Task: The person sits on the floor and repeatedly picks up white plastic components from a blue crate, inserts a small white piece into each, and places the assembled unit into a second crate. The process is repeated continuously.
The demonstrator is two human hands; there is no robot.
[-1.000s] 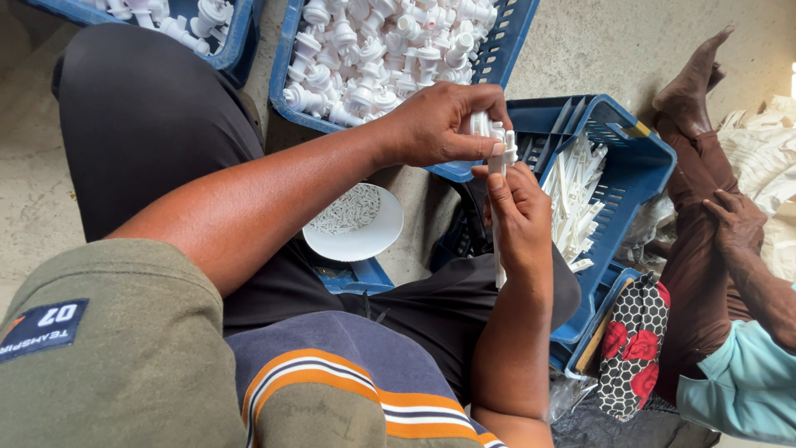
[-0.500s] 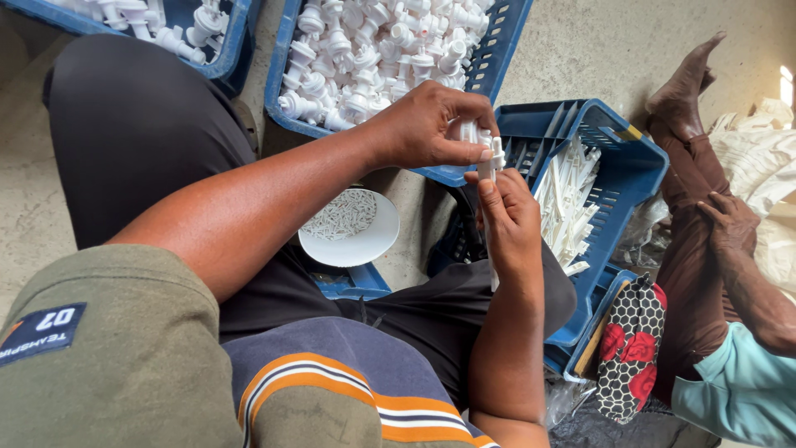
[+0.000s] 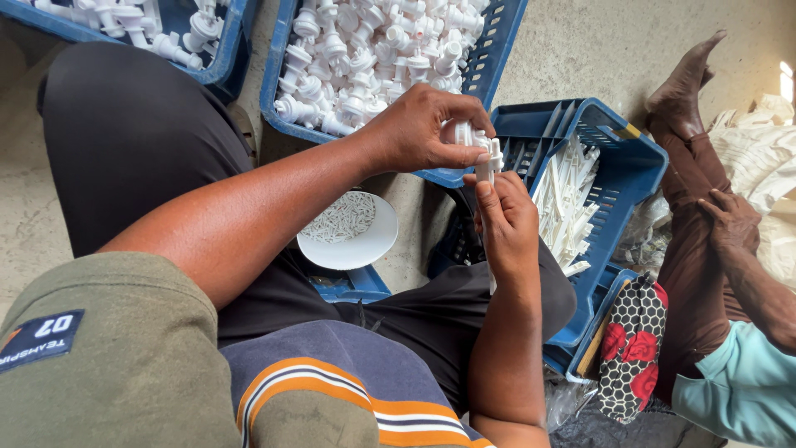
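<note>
My left hand (image 3: 423, 129) grips a small white plastic pump head (image 3: 477, 145) over my lap. My right hand (image 3: 507, 222) comes up from below and pinches a thin white plastic tube (image 3: 485, 172) whose top meets the underside of the pump head; the tube's lower end shows below my palm. Both hands are close together, in front of the blue crate of white tubes (image 3: 613, 178). Behind my left hand stands a blue crate of white pump heads (image 3: 497, 41).
A white bowl of small white pieces (image 3: 352, 232) rests by my knee. A second blue crate with white parts (image 3: 211, 62) is at top left. Another person's leg and hand (image 3: 730, 220) sit at right, beside a patterned red-flower pouch (image 3: 634, 348).
Both hands stay together at the pump head and tube; my right hand has slid slightly along the tube. The view has shifted a little.
</note>
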